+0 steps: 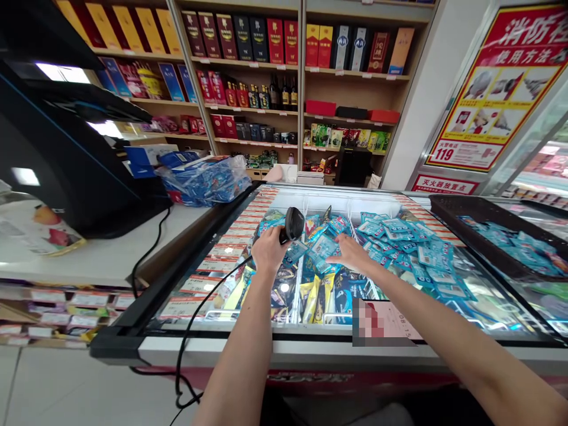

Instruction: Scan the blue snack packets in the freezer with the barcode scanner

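My left hand [267,249] is wrapped round the handle of a black barcode scanner [294,223], its head raised over the freezer's left part. A black cable [202,297] trails from it toward the floor. Over the middle compartment, my right hand [352,255] has its thumb and fingers apart beside light-blue ice cream packets [322,248]; whether the fingertips touch one I cannot tell. More blue packets [399,236] are heaped to the right. Yellow packets [317,299] and dark packets [284,290] lie nearer in the chest freezer [213,344].
A phone [402,319] lies on the freezer's near edge, under my right forearm. At right is a dark tray [501,260] with blue packets. A black checkout terminal [57,160] and a plastic-wrapped blue bundle [204,180] occupy the left counter [106,251]. Stocked shelves [252,65] stand behind.
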### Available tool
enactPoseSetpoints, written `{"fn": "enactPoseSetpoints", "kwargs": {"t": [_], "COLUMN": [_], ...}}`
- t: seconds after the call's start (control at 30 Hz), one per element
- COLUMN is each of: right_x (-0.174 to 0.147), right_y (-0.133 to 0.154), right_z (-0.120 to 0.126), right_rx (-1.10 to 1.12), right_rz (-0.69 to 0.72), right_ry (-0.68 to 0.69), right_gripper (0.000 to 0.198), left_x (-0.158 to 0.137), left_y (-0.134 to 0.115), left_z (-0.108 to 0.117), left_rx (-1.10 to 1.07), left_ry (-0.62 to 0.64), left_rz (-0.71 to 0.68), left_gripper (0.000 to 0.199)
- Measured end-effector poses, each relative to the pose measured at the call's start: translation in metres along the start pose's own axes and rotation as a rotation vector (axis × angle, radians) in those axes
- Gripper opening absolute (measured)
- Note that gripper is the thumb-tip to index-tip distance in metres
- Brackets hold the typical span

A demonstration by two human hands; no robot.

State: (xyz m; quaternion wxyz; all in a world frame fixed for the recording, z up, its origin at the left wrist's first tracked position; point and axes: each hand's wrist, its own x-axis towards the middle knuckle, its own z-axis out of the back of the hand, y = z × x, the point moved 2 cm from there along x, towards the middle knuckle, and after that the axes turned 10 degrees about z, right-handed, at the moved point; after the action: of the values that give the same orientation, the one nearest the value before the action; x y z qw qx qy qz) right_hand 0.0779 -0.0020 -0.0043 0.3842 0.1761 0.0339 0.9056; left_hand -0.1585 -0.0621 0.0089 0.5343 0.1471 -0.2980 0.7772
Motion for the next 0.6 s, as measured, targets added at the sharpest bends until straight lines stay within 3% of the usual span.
{"fn": "enactPoseSetpoints", "kwargs": {"t": [0.1, 0.23, 0.43, 0.6], "right_x": [-0.011, -0.027, -0.047, -0.057], "right_y": [-0.032, -0.066, -0.094, -0.114], "right_z": [0.008, 0.019, 0.035, 0.034], "right_rx": [0.108, 0.112, 0.233, 0.407], "right_rz": [-0.098, -0.118, -0.098, -0.139], "right_ry": [-0.072, -0.248, -0.388, -0.562], "right_gripper": [0.058, 0.044, 0.036, 0.039], "left_x": [-0.001, -0.003, -0.005, -0.009], "left_y": [-0.003, -0.008, -0.019, -0.033], "left_z": [0.0, -0.001, -0.006, -0.013], "left_rx": [0.002, -0.005, 0.022, 0.044], "left_ry": [0.004, 0.024, 0.03, 0.084], "left_rz": [-0.027, -0.109, -0.209, -0.377], "left_gripper": [0.038, 0.038, 0.035, 0.038]}}
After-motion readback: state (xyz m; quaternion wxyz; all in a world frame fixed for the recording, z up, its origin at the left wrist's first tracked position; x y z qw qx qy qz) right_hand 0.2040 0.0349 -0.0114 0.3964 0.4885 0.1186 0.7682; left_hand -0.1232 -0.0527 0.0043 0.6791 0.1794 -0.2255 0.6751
